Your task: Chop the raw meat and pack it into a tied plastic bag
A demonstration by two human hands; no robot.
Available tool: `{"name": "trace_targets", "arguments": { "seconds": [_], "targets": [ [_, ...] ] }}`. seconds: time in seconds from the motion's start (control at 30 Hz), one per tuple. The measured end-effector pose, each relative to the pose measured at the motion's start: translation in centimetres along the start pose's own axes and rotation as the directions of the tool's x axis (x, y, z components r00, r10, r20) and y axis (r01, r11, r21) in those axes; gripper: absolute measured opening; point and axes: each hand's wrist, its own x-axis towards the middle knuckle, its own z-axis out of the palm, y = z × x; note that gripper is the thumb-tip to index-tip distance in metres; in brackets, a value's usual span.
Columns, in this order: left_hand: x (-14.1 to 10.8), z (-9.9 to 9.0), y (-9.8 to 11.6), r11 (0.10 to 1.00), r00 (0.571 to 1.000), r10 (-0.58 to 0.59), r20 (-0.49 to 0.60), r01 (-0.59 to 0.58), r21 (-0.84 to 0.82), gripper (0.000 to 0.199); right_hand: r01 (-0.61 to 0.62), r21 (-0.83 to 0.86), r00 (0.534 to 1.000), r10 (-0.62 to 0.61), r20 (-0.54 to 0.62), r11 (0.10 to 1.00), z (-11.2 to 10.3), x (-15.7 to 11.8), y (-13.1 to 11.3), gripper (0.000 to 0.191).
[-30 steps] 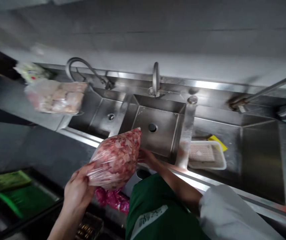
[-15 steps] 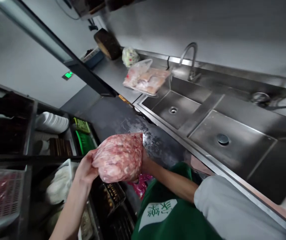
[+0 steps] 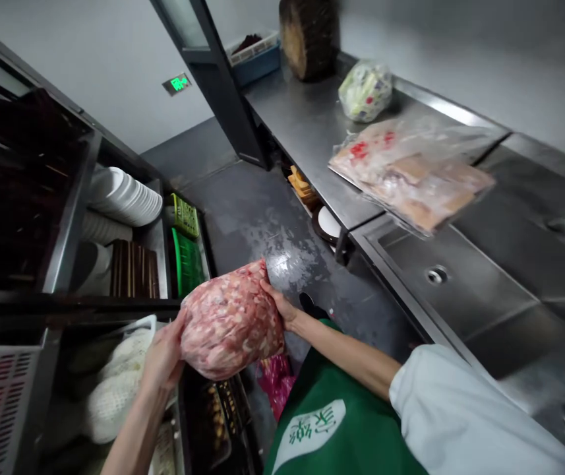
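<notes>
A clear plastic bag of chopped raw meat (image 3: 233,320), pink with pale fatty bits, is held up in front of my green apron (image 3: 341,429). My left hand (image 3: 164,353) grips its left end, with part of the fingers hidden by the bag. On the other end, my right hand (image 3: 281,305) is closed round the side, its fingertips partly behind the meat. The bag hangs over the floor, apart from both the shelves and the counter.
At right runs a steel counter (image 3: 292,125) with a sink (image 3: 480,284). Flat bagged meat (image 3: 411,175) overlaps the sink's edge, beside a wrapped vegetable (image 3: 365,91). Shelves at left hold white plates (image 3: 126,194) and green baskets (image 3: 186,260). The floor (image 3: 242,204) looks wet.
My view has turned left and moved forward along the counter, so the flat bagged meat appears nearer. Both hands still hold the bag of chopped meat; more of my right hand shows.
</notes>
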Motion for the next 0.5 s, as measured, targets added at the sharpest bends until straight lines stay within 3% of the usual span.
{"name": "trace_targets", "arguments": {
  "seconds": [0.1, 0.17, 0.23, 0.37, 0.5],
  "targets": [
    [8.3, 0.5, 6.7, 0.95, 0.964, 0.26, -0.06, -0.244, 0.197, 0.051, -0.024, 0.016, 0.999, 0.024, 0.03, 1.0, 1.3, 10.7, -6.2, 0.07],
    [13.0, 0.8, 12.0, 0.827, 0.884, 0.461, -0.074, -0.398, 0.398, 0.057, -0.054, 0.0, 0.998, 0.054, 0.043, 0.999, 3.0, 17.1, -10.5, 0.072],
    [17.2, 0.9, 17.5, 0.687, 0.807, 0.591, -0.013, -0.494, 0.533, 0.056, -0.088, -0.036, 0.994, 0.09, 0.062, 0.995, 5.0, 23.0, -14.7, 0.075],
    [26.4, 0.6, 27.9, 0.512, 0.721, 0.668, 0.184, -0.626, 0.588, 0.05, -0.053, -0.169, 0.998, 0.059, 0.031, 0.984, 8.4, 34.6, -23.2, 0.07],
    [38.8, 0.8, 36.7, 0.379, 0.638, 0.687, 0.349, -0.723, 0.577, 0.046, 0.152, -0.366, 0.979, -0.191, -0.074, 0.918, 9.9, 48.1, -31.4, 0.055]
  ]
}}
